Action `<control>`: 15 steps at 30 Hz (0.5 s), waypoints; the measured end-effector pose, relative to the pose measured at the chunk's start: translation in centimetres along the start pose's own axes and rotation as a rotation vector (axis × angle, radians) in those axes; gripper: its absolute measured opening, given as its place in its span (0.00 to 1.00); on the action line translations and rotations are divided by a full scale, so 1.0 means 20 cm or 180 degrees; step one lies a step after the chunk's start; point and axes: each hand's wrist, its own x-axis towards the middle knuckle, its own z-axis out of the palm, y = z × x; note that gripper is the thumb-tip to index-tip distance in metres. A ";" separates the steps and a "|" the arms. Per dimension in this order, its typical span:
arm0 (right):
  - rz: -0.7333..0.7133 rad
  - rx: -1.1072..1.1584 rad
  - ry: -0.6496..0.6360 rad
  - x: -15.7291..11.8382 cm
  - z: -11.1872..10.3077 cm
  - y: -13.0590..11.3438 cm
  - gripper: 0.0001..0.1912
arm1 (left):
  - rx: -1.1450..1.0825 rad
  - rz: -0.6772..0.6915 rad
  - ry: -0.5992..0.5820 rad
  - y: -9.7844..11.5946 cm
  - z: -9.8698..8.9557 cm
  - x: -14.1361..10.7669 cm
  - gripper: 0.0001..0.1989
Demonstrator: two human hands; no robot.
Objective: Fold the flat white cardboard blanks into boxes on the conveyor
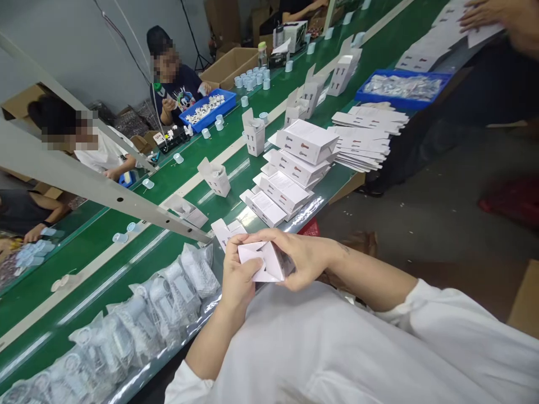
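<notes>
My left hand (pixel 238 278) and my right hand (pixel 295 258) both grip a small white cardboard box (pixel 261 262) from either side, above the edge of a green conveyor bench (pixel 90 280). Its flaps are partly open, and something dark and glossy shows at its right end. Just beyond my hands lies a flattened white box (pixel 225 231). Near my left hand, a row of clear plastic bags (pixel 168 297) holds pale parts. A stack of printed white boxes (pixel 286 179) lies farther along the bench.
Upright open boxes (pixel 254 132) and pale cups (pixel 248 81) stand along the belt. Flat white cards (pixel 362 134) and a blue tray (pixel 400 87) lie at the far right, where another person's hand (pixel 480 14) holds white sheets. Co-workers sit across the bench, behind a grey metal bar (pixel 96 174).
</notes>
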 end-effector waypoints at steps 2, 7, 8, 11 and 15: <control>-0.0050 0.0052 0.0002 -0.02 -0.03 0.02 0.53 | 0.0041 -0.0016 -0.0074 0.00 0.02 0.01 0.28; -0.0027 0.0178 0.0048 -0.06 -0.10 0.04 0.52 | 0.0117 -0.0047 -0.0237 -0.03 0.07 0.03 0.29; -0.0048 0.0159 0.0064 -0.06 -0.10 0.05 0.52 | 0.0145 0.0007 -0.0297 -0.05 0.07 0.04 0.29; -0.0327 -0.0053 0.0122 -0.08 -0.12 0.06 0.51 | 0.0618 0.0484 -0.0490 -0.10 0.05 0.08 0.28; -0.0539 -0.0393 0.0313 -0.12 -0.14 0.09 0.52 | 0.2079 0.1330 -0.0883 -0.13 -0.02 0.17 0.36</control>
